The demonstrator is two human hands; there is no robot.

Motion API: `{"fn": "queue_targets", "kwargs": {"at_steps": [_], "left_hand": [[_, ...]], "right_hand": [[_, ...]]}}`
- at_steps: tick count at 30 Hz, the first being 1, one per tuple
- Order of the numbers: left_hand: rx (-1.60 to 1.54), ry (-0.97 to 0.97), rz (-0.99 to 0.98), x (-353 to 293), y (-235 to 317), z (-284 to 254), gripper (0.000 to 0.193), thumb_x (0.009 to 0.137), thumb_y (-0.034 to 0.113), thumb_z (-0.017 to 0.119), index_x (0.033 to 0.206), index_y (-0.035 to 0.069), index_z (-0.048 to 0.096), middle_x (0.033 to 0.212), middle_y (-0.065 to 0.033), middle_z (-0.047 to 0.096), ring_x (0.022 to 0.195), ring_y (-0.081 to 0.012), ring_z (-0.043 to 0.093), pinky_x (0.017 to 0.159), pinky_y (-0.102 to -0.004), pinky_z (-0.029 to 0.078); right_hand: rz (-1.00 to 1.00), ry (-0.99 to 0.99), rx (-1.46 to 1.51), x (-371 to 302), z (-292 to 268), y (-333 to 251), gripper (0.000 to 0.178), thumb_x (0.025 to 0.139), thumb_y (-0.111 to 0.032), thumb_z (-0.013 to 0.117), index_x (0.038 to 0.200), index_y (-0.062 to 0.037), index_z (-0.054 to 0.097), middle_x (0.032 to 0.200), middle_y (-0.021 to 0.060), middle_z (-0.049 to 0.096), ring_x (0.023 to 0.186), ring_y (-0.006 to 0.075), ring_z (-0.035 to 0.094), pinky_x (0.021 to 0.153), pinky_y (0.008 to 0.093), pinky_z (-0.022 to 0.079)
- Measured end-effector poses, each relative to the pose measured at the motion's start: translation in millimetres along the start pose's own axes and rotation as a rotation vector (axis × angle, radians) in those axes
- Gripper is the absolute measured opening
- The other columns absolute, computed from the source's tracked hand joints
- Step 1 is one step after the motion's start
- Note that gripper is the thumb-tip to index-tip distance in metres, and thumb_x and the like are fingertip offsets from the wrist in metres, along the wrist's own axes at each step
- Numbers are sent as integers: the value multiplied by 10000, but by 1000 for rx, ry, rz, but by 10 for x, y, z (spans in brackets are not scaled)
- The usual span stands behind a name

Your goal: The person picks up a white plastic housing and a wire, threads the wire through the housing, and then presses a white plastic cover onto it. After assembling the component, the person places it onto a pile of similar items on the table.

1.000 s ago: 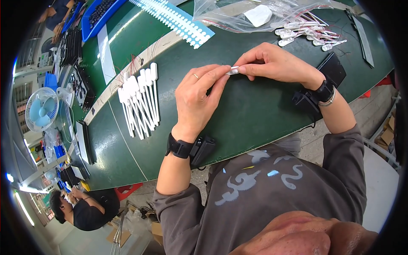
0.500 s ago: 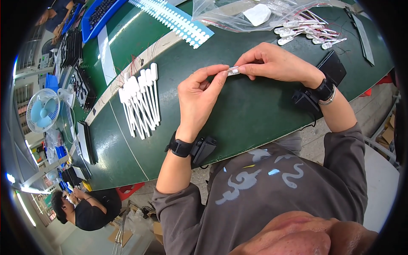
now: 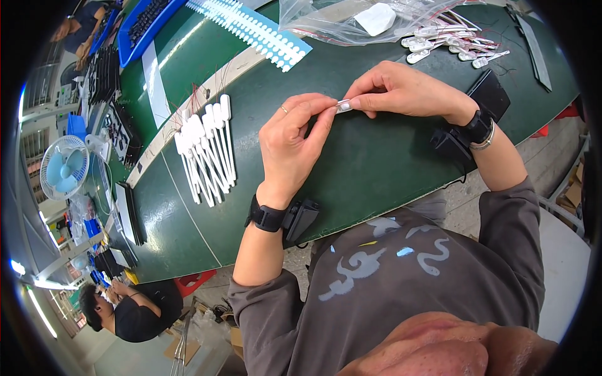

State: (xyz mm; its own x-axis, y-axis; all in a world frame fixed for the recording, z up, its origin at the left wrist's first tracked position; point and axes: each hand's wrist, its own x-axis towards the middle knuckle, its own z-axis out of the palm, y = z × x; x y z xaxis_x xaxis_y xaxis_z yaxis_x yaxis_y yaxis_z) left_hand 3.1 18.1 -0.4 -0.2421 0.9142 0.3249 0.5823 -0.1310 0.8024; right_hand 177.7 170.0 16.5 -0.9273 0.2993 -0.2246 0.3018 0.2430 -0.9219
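Between the fingertips of my two hands is a small white-and-clear plastic piece (image 3: 343, 106), held just above the green table. My left hand (image 3: 291, 138) pinches its left end between thumb and fingers. At the other end, the thumb and forefinger of my right hand (image 3: 404, 94) are closed on it. The fingertips cover most of the piece, so its full shape is hidden. Left of my left hand lies a group of white paddle-headed sticks (image 3: 210, 150) with thin wires. Beyond my right hand is a pile of small whitish oval-headed pieces with reddish wires (image 3: 451, 42).
A blue sheet of white stickers (image 3: 276, 47) and a clear plastic bag (image 3: 326, 28) lie at the far side. A dark flat object (image 3: 492, 94) sits by my right wrist. A blue bin (image 3: 147, 28) stands far left. A person (image 3: 135, 310) sits at lower left.
My hands keep their pinch on the small plastic piece, with only slight finger movement. The whole view has shifted a little.
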Motion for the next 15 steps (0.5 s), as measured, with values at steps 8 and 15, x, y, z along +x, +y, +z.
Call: {"fn": "queue_targets", "kwargs": {"at_steps": [8,15], "left_hand": [[80,-106,-183,-19,50,-40,103,867,36,713,968,24,729,866,4,690,588,-7,446,514,-184,353],[-553,-113,-632,17,54,-28,109,900,70,685,960,-20,680,858,13,668,725,-11,578,633,-170,444]], "right_hand": [[17,-23,-18,7,11,11,292,955,-264,627,1038,4,709,692,-19,599,652,51,502,582,229,387],[45,-13,-74,-16,33,-73,295,955,-268,620,1032,2,712,686,-16,594,649,57,503,579,233,386]]}}
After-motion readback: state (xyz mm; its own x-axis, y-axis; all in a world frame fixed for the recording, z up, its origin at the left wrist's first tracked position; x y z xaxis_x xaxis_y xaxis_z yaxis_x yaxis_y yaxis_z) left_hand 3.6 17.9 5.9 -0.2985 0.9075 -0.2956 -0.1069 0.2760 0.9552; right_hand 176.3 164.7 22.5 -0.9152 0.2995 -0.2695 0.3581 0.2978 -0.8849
